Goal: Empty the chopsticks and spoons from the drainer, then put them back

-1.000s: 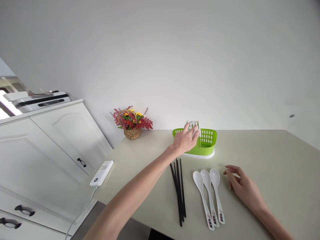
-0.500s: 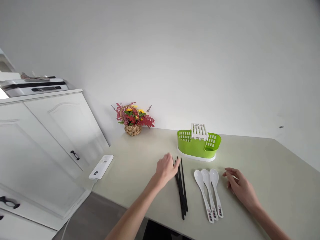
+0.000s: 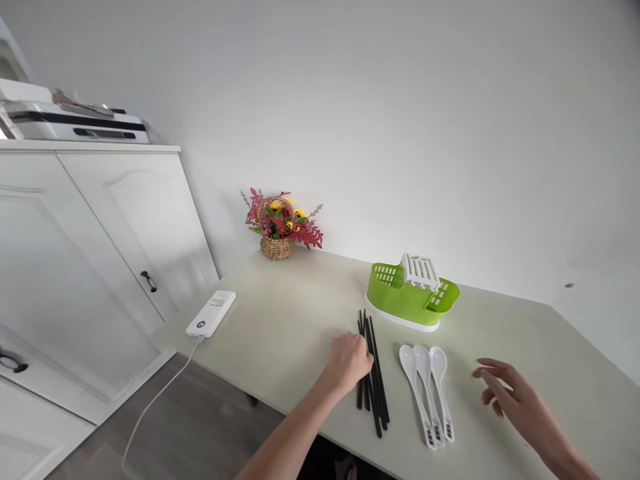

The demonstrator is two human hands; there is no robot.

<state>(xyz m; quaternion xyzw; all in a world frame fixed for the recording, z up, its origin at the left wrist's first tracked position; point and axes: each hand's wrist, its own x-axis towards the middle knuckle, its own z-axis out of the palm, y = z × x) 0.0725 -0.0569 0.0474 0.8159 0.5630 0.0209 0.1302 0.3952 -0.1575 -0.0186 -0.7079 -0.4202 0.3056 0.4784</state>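
Several black chopsticks (image 3: pixel 377 383) lie lengthwise on the table, slightly fanned. Over their middle is my left hand (image 3: pixel 349 359), its fingers curled closed around some of them; the fingertips are hidden beneath the hand. Right of the chopsticks, three white spoons (image 3: pixel 425 387) lie side by side, bowls pointing away from me and printed handle ends toward me. Farther right, my right hand (image 3: pixel 507 387) hovers with loosely bent, parted fingers and holds nothing. Behind the spoons stands a green cutlery basket (image 3: pixel 405 303) with a white slotted top piece and white base.
A wicker basket of artificial flowers (image 3: pixel 277 247) stands by the wall at the back left of the table (image 3: pixel 305 300). Near the left edge lies a white power bank (image 3: pixel 213 313) with a cable hanging down. White cabinets (image 3: pixel 135 220) stand at the left.
My left hand has moved nearer along the chopsticks, and its fingers have closed; the chopsticks are spread differently. My right hand has moved away from the spoons to the right. The view has shifted.
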